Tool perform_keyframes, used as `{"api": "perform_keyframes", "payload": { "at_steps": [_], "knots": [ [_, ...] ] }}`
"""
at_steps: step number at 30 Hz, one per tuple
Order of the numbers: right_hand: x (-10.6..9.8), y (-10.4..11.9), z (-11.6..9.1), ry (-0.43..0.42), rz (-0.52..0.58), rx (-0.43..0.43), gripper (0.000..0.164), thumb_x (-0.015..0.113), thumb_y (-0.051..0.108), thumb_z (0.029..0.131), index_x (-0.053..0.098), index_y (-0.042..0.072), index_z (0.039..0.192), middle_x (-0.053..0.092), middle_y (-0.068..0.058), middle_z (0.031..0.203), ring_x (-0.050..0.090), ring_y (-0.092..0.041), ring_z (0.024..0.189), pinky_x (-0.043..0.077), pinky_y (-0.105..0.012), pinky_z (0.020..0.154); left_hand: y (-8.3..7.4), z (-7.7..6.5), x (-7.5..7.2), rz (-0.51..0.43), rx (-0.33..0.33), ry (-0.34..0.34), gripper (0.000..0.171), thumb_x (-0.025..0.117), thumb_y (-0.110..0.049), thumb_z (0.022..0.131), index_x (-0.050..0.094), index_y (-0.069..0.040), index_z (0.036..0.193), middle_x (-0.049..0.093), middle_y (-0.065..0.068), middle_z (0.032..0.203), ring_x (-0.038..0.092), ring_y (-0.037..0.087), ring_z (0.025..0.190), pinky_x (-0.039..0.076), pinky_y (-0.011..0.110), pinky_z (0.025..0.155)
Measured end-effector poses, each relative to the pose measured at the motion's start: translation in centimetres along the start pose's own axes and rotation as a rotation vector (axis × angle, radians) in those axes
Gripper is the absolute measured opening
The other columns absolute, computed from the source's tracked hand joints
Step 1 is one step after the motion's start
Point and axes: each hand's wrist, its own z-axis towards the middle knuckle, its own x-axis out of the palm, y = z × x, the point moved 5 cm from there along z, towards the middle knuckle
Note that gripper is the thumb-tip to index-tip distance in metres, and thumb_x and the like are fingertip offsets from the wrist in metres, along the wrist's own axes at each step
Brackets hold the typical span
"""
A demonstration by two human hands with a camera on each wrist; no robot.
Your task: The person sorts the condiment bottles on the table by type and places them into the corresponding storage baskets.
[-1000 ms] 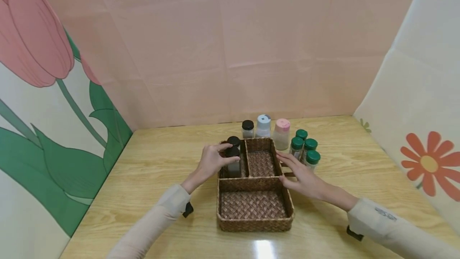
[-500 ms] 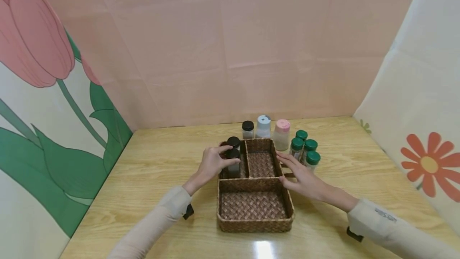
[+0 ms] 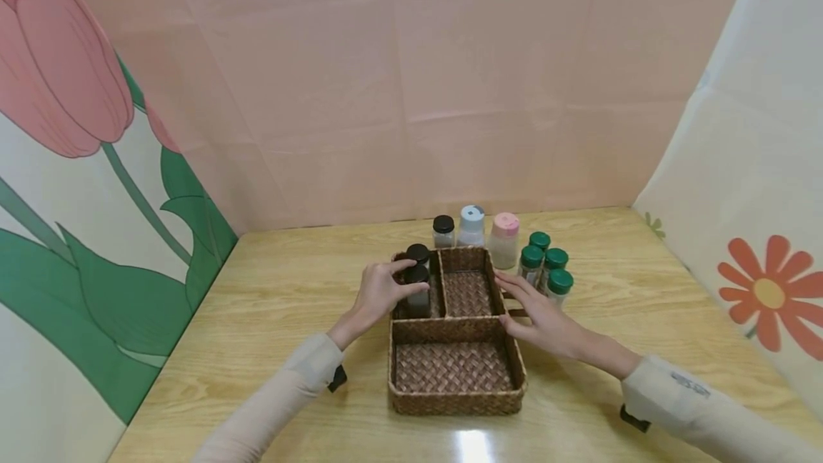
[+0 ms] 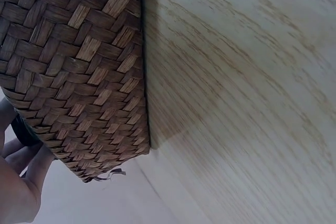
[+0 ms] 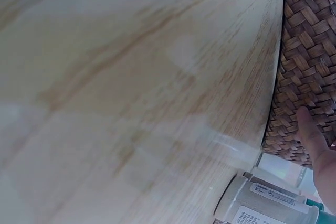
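Observation:
A brown woven basket [image 3: 456, 403] with three compartments stands on the table. In its back left compartment are two black-capped jars, one behind the other. My left hand [image 3: 378, 290] reaches over the left rim and pinches the nearer jar [image 3: 418, 299] at its black cap between thumb and fingers. The farther jar [image 3: 418, 254] stands just behind it. At the basket's right side, my right hand [image 3: 543, 316] touches the rim with fairly straight fingers. In the right wrist view, its thumb [image 5: 311, 132] lies against the woven wall [image 5: 310, 66].
Behind the basket stand another black-capped jar [image 3: 444, 232], a blue-capped bottle [image 3: 471, 226] and a pink-capped bottle [image 3: 504, 241]. Several green-capped jars [image 3: 531, 266] cluster close to the right hand. A pink cloth wall [image 3: 398, 91] borders the table's back edge.

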Motion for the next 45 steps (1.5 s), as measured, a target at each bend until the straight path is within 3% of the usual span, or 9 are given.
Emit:
{"api": "perform_keyframes", "payload": {
  "at_steps": [25, 45],
  "knots": [
    [-0.05, -0.11, 0.08, -0.018, -0.022, -0.025, 0.064, 0.068, 0.010, 0.090, 0.041, -0.007, 0.146, 0.037, -0.020, 0.152, 0.057, -0.036, 0.119, 0.054, -0.048, 0.087, -0.04, 0.13, 0.27, 0.009, 0.002, -0.002, 0.048, 0.084, -0.031, 0.080, 0.071, -0.004, 0.119, 0.043, -0.010, 0.041, 0.029, 0.000, 0.031, 0.030, 0.019, 0.040],
    [0.02, -0.21, 0.11, -0.010, -0.014, -0.014, 0.065, 0.068, 0.013, 0.091, 0.040, -0.006, 0.147, 0.036, -0.018, 0.153, 0.055, -0.035, 0.122, 0.052, -0.048, 0.090, -0.06, 0.22, 0.14, 0.020, 0.007, 0.027, 0.050, 0.084, -0.030, 0.080, 0.070, -0.002, 0.120, 0.039, -0.008, 0.039, 0.021, -0.002, 0.030, 0.026, 0.019, 0.039]
  ]
}}
